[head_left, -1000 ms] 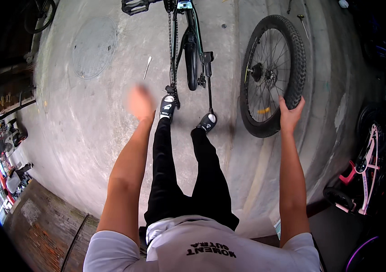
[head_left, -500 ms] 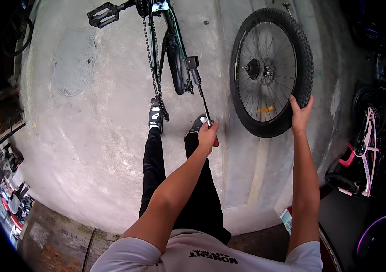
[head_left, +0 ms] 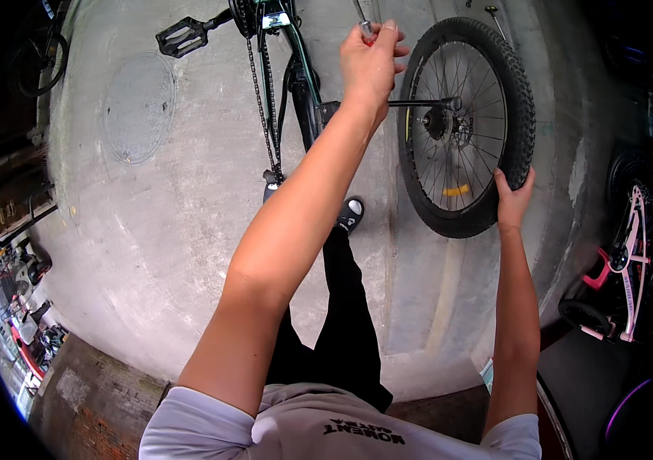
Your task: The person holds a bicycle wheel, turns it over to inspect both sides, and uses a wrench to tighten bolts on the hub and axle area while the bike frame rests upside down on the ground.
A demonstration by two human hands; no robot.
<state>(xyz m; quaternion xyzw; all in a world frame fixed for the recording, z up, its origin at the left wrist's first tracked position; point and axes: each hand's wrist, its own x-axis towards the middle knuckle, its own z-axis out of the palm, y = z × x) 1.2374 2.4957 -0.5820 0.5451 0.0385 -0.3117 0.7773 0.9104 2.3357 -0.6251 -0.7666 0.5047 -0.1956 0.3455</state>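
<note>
My left hand (head_left: 371,65) is raised beside the bicycle, fingers closed around a screwdriver (head_left: 367,32) with a red handle; its shaft points up out of the picture. Low on the right, my right hand (head_left: 514,201) grips the knobby black tyre of a loose bicycle wheel (head_left: 523,126), with the thumb on its inner side. The wheel stands upright, its cassette (head_left: 437,123) facing left. Partly behind my left forearm is the bicycle frame (head_left: 302,57), its chain (head_left: 257,100) hanging down. The black kickstand (head_left: 418,103) sticks out to the right, its foot overlapping the wheel in view.
A black pedal (head_left: 182,37) juts left from the bicycle. Behind the wheel a small tool (head_left: 497,21) lies on the concrete floor. A round manhole cover (head_left: 140,107) is set in the floor at left. At far right stands a pink bicycle (head_left: 633,264).
My left hand has moved up and away with the screwdriver. The kickstand has swung from pointing down toward me to pointing right. My right hand stays on the tyre.
</note>
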